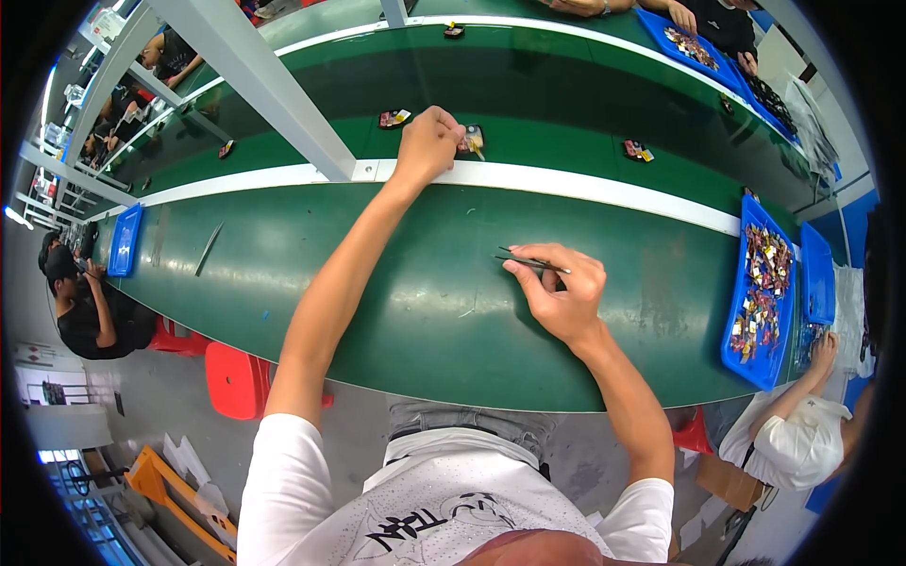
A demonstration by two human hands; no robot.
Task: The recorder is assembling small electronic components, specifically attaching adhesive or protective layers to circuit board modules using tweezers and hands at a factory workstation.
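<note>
My left hand [430,143] reaches over the white rail to the green conveyor belt. Its fingers are pinched at the left edge of a small black casing [472,140] with a yellow part and other pale parts; the contact itself is partly hidden. Just left of that hand lies a similar black casing [394,119]. Above the middle of the green table, my right hand [564,283] grips dark tweezers [536,261] between thumb and fingers, their tips pointing left and touching nothing.
White posts and a rail [585,187] separate the table [453,349] from the belt. More casings [638,151] ride there. At right stands a blue tray [729,330] of small wired parts, near a co-worker's arm [802,382]. Other tweezers [209,247] lie left, beside a blue tray [115,255].
</note>
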